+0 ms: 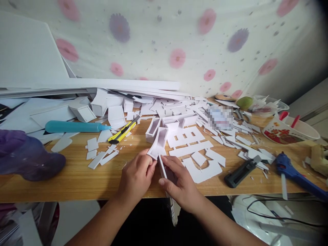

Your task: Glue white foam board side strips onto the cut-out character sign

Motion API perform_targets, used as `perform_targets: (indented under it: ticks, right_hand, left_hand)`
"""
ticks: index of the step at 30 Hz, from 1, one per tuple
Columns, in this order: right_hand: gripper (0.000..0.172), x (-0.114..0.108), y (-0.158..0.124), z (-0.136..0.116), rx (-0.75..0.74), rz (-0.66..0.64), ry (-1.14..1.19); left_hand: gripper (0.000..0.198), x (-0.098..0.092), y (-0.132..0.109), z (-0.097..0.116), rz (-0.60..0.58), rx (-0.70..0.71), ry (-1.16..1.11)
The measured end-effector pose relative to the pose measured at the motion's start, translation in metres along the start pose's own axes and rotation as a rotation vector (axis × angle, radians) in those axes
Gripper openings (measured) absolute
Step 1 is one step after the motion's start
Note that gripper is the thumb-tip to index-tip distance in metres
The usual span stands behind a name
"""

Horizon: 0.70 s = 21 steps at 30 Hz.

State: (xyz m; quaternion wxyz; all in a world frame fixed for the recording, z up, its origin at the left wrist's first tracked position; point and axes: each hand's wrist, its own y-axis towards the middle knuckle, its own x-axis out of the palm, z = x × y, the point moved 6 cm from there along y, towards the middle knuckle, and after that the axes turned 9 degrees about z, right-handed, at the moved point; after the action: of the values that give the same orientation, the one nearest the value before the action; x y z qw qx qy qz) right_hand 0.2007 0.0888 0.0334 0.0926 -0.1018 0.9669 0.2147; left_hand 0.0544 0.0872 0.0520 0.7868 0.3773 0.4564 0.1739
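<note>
Near the table's front edge, my left hand (137, 174) is closed on a small white foam-board piece (159, 145), a flared, open-sided channel shape. Close beside it, my right hand (180, 182) grips a narrow white foam-board strip (162, 167) between thumb and fingers. The strip's upper end meets or nearly meets the channel piece; I cannot tell whether they touch. Just behind my hands stands a white open box piece (153, 129). To the right lies a flat white sheet with square cutouts (188, 136), and nearer me a sheet with a curved cutout (202, 172).
A yellow utility knife (123, 131) and a turquoise bottle (74, 126) lie left. On the right are a dark utility knife (242, 172), a blue glue gun (294, 171) and a paper tub (282, 131). White scraps cover the back, and a purple object (30, 157) sits far left.
</note>
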Motion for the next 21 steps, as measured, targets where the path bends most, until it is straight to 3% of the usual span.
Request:
perform_targets:
  ticks: [5,8,13,17,21]
  right_hand:
    - [0.048,-0.001,0.001,-0.004,-0.039,-0.001,0.0]
    - [0.047,-0.003,0.0,-0.007,-0.061,0.006,-0.015]
    - [0.047,-0.004,0.0,-0.005,-0.068,0.013,0.014]
    - [0.049,-0.004,0.0,-0.004,-0.038,0.021,-0.004]
    - [0.045,-0.001,0.002,-0.014,-0.047,0.039,0.01]
  left_hand:
    - [0.009,0.0,0.0,-0.004,-0.007,-0.048,-0.064]
    - [0.014,0.001,0.001,-0.005,-0.032,-0.078,-0.08]
    - [0.023,0.002,-0.004,-0.011,-0.082,-0.26,-0.1]
    - [0.03,0.005,-0.006,-0.009,-0.178,-0.295,-0.135]
    - [0.037,0.003,0.002,-0.01,-0.198,-0.308,-0.135]
